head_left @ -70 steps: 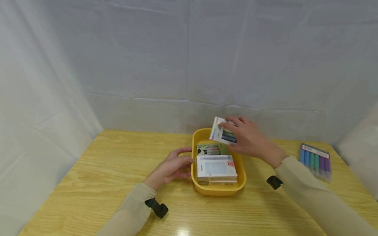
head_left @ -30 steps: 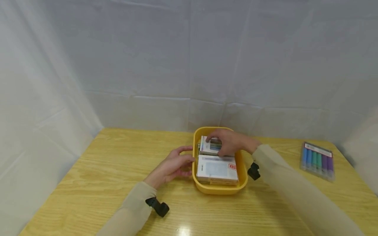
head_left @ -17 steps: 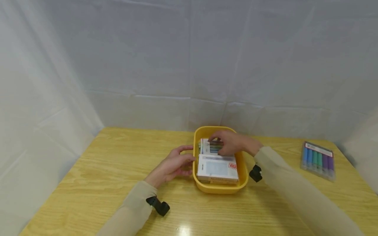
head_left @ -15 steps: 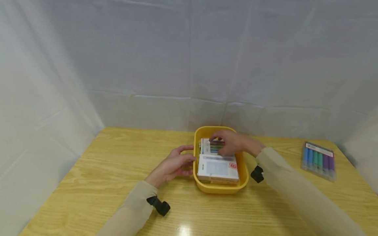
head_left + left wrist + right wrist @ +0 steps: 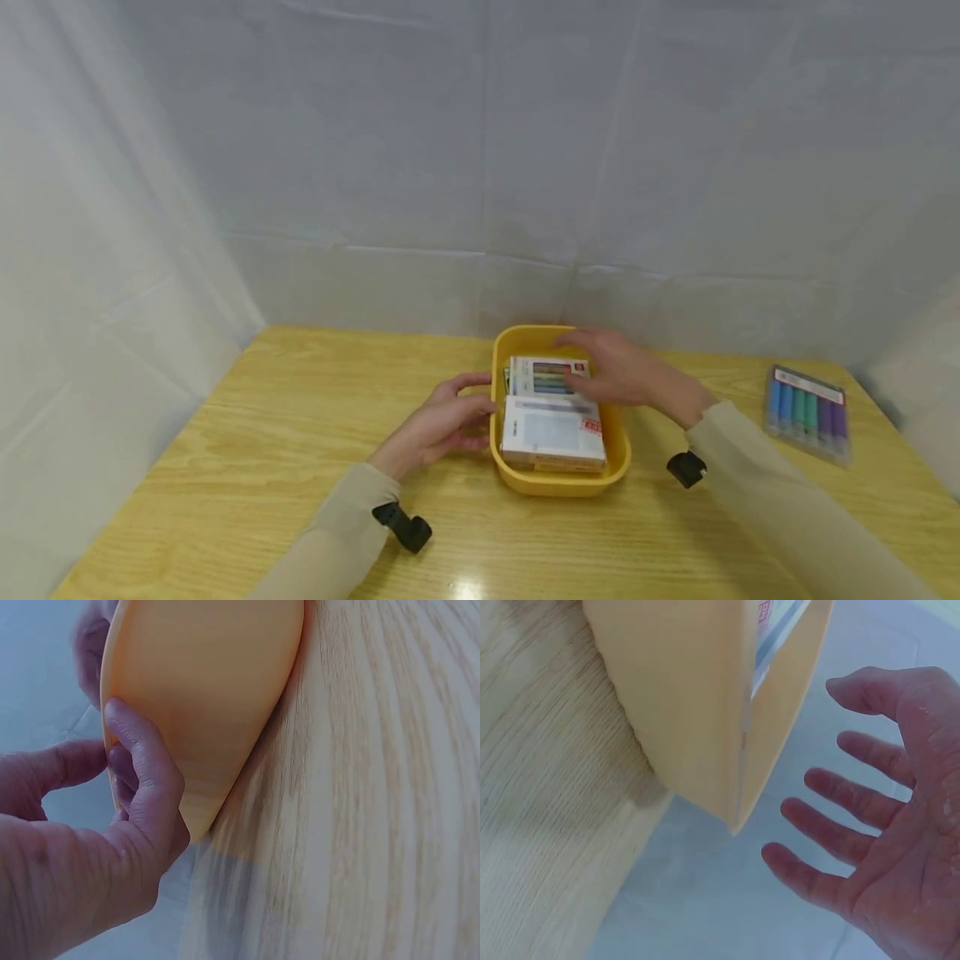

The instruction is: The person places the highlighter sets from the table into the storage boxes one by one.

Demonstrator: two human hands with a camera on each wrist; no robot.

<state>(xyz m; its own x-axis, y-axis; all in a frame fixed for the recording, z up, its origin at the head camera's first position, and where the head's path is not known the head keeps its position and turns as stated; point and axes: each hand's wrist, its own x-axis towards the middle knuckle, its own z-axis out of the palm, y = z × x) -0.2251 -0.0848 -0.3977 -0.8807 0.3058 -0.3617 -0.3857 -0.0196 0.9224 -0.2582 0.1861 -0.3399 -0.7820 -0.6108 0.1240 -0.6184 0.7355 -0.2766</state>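
Observation:
A yellow plastic storage bin [image 5: 558,485] stands on the table. My left hand [image 5: 442,419] pinches its left rim, thumb and fingers bent over the edge in the left wrist view. Inside, toward the back, a white box of colored pens or crayons [image 5: 528,377] lies flat. A white box with a red stamp [image 5: 551,429] lies in front of it, on top of another box [image 5: 551,463]. Above the bin's right side hovers my right hand [image 5: 630,372]. In the right wrist view its fingers are spread and hold nothing.
A clear pack of blue, green and purple markers [image 5: 806,412] lies at the right of the wooden table [image 5: 315,400]. White sheeting [image 5: 420,167] hangs behind the table and along its sides.
My right hand lowered the box of colored pens or crayons into the back of the bin, let go of it, and has moved up and right. The left hand stays at the rim.

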